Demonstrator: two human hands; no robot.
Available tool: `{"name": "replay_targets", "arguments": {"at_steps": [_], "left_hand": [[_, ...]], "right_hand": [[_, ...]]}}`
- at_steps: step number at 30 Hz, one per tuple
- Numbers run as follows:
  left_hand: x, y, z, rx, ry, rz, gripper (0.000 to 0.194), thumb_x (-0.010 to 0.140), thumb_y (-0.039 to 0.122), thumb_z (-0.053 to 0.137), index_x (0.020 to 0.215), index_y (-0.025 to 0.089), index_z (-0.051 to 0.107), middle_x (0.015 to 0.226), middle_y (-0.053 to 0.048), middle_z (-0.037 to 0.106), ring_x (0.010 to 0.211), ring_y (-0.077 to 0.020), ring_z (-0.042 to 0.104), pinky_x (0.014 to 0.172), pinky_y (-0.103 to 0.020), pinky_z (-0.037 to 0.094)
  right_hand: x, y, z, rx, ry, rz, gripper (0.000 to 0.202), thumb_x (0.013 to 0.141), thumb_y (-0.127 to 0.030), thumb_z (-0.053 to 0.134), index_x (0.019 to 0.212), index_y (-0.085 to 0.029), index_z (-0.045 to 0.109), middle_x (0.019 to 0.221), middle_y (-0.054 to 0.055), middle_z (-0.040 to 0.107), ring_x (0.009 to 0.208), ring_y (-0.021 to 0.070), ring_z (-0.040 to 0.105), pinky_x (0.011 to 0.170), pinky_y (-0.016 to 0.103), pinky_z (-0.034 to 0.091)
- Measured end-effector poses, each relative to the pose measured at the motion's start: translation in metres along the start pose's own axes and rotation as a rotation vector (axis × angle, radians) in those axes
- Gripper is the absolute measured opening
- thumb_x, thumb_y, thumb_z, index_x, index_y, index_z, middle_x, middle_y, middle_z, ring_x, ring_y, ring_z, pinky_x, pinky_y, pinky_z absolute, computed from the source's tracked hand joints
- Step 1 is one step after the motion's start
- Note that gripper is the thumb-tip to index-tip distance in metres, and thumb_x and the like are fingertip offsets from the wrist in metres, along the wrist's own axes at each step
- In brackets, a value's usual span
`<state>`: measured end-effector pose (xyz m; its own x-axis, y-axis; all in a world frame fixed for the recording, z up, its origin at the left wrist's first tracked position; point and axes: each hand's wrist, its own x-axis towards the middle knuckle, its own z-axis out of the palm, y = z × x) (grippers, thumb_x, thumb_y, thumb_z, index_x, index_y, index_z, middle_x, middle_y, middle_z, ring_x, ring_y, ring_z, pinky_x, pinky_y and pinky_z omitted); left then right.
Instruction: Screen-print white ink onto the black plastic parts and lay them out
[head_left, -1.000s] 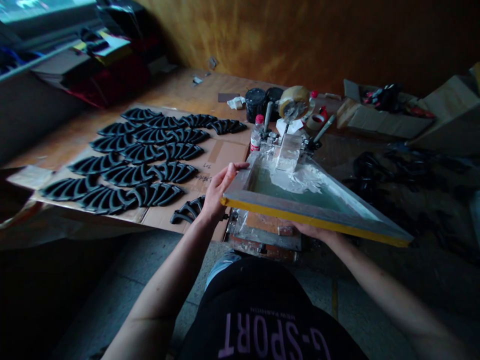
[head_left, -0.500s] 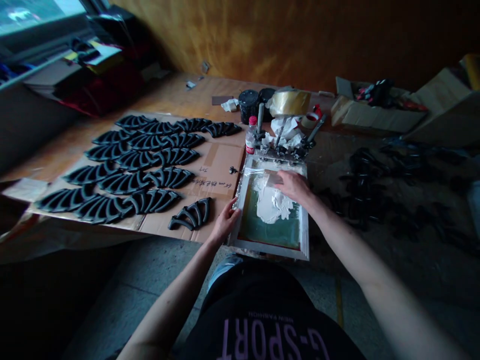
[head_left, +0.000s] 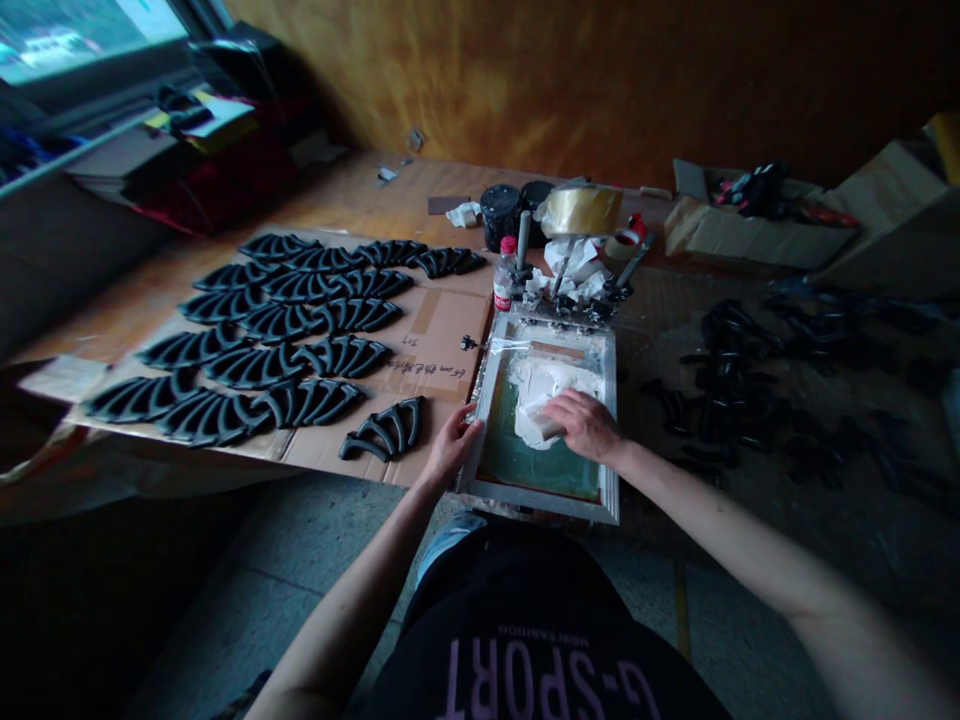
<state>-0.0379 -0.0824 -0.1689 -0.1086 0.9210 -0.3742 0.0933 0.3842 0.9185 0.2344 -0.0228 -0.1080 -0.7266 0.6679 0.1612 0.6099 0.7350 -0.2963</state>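
A screen printing frame (head_left: 611, 440) with a pale metal rim and green mesh lies in front of me. White ink (head_left: 551, 378) is spread thickly over the upper and middle mesh. My right hand (head_left: 583, 425) is closed on a small pale squeegee (head_left: 541, 418), its edge in the ink near the middle of the mesh. At the frame's left edge, my left hand (head_left: 455, 440) grips the rim with bent fingers; its fingertips are partly hidden. Hinge clamps (head_left: 574, 300) smeared with ink stand at the frame's far end.
Rows of black curved ribbed parts (head_left: 217, 410) lie on cardboard (head_left: 442, 330) to the left. Behind the frame stand a red-capped bottle (head_left: 503, 275), dark tubs (head_left: 500, 215) and a large tape roll (head_left: 581, 210). Loose black parts (head_left: 739, 380) and an open carton (head_left: 757, 235) are at right.
My right hand has drawn the squeegee toward me, from the frame's far end to the middle of the mesh, through the white ink. My left hand stays at the rim.
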Motion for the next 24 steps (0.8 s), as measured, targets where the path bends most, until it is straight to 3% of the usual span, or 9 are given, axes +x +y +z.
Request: {"name": "replay_targets", "arguments": {"at_steps": [3, 5, 7, 9, 12, 16, 18, 20, 24], "left_hand": [[0.0, 0.002, 0.001, -0.037, -0.01, -0.004, 0.071, 0.075, 0.057, 0.065, 0.133, 0.018, 0.052, 0.08, -0.002, 0.066, 0.063, -0.0131, 0.058, 0.056, -0.022, 0.043], [-0.003, 0.008, 0.001, -0.055, -0.014, -0.027, 0.073, 0.074, 0.057, 0.066, 0.132, 0.016, 0.052, 0.078, -0.002, 0.065, 0.062, -0.0132, 0.057, 0.054, -0.023, 0.042], [-0.009, 0.02, -0.001, -0.064, -0.028, -0.048, 0.077, 0.071, 0.057, 0.068, 0.133, 0.015, 0.051, 0.076, -0.002, 0.064, 0.061, -0.0133, 0.056, 0.053, -0.023, 0.042], [-0.016, 0.038, -0.005, -0.062, -0.04, -0.036, 0.078, 0.071, 0.058, 0.069, 0.134, 0.015, 0.051, 0.072, 0.0, 0.062, 0.058, -0.0123, 0.054, 0.051, -0.022, 0.039], [-0.027, 0.074, -0.01, -0.07, -0.019, 0.035, 0.067, 0.08, 0.064, 0.055, 0.128, 0.018, 0.058, 0.064, 0.002, 0.058, 0.051, -0.0101, 0.048, 0.047, -0.021, 0.034], [-0.025, 0.129, -0.006, -0.168, 0.035, 0.206, 0.06, 0.088, 0.067, 0.035, 0.103, 0.02, 0.069, 0.07, -0.003, 0.063, 0.057, -0.0125, 0.055, 0.05, -0.024, 0.041], [-0.015, 0.155, 0.001, -0.248, 0.061, 0.358, 0.055, 0.09, 0.064, 0.036, 0.1, 0.02, 0.068, 0.079, -0.004, 0.066, 0.068, -0.0143, 0.061, 0.057, -0.025, 0.046], [-0.003, 0.178, 0.008, -0.281, 0.076, 0.471, 0.052, 0.091, 0.061, 0.036, 0.103, 0.02, 0.065, 0.083, -0.006, 0.067, 0.074, -0.0149, 0.063, 0.06, -0.025, 0.048], [0.011, 0.201, 0.016, -0.303, 0.07, 0.51, 0.054, 0.092, 0.061, 0.035, 0.105, 0.016, 0.061, 0.085, -0.008, 0.068, 0.076, -0.0142, 0.064, 0.059, -0.024, 0.049]], "right_hand": [[-0.014, -0.005, 0.009, 0.026, -0.027, -0.082, 0.036, 0.079, -0.001, 0.046, 0.1, -0.019, 0.069, 0.1, 0.007, 0.069, 0.095, 0.0219, 0.058, 0.084, 0.034, 0.045], [-0.009, -0.004, 0.004, 0.066, -0.05, -0.074, 0.03, 0.08, -0.005, 0.051, 0.099, -0.021, 0.069, 0.094, 0.005, 0.069, 0.091, 0.021, 0.06, 0.082, 0.033, 0.047], [0.012, 0.0, -0.008, 0.103, -0.005, 0.0, 0.028, 0.083, -0.012, 0.058, 0.106, -0.023, 0.068, 0.097, 0.003, 0.069, 0.092, 0.0205, 0.061, 0.082, 0.033, 0.048], [0.041, 0.009, -0.025, 0.126, 0.092, 0.106, 0.041, 0.082, -0.019, 0.065, 0.122, -0.026, 0.061, 0.11, 0.003, 0.068, 0.098, 0.0208, 0.061, 0.085, 0.033, 0.049], [0.07, 0.042, -0.057, 0.137, 0.208, 0.252, 0.056, 0.081, -0.025, 0.069, 0.134, -0.027, 0.053, 0.11, 0.004, 0.068, 0.093, 0.0204, 0.063, 0.084, 0.034, 0.05], [0.044, 0.109, -0.085, 0.169, 0.462, 0.541, 0.039, 0.091, -0.038, 0.053, 0.123, -0.017, 0.061, 0.08, 0.004, 0.067, 0.069, 0.0173, 0.061, 0.07, 0.032, 0.049], [0.018, 0.131, -0.078, 0.174, 0.498, 0.693, 0.036, 0.093, -0.04, 0.045, 0.109, -0.014, 0.065, 0.076, 0.005, 0.066, 0.067, 0.0182, 0.06, 0.067, 0.032, 0.048], [-0.001, 0.129, -0.053, 0.19, 0.403, 0.748, 0.034, 0.091, -0.042, 0.047, 0.093, -0.016, 0.067, 0.075, 0.006, 0.066, 0.069, 0.0194, 0.06, 0.067, 0.032, 0.048], [-0.012, 0.073, 0.016, 0.112, 0.123, 0.531, 0.029, 0.084, -0.046, 0.06, 0.078, -0.018, 0.065, 0.085, 0.008, 0.067, 0.083, 0.0215, 0.061, 0.079, 0.033, 0.046]]}}
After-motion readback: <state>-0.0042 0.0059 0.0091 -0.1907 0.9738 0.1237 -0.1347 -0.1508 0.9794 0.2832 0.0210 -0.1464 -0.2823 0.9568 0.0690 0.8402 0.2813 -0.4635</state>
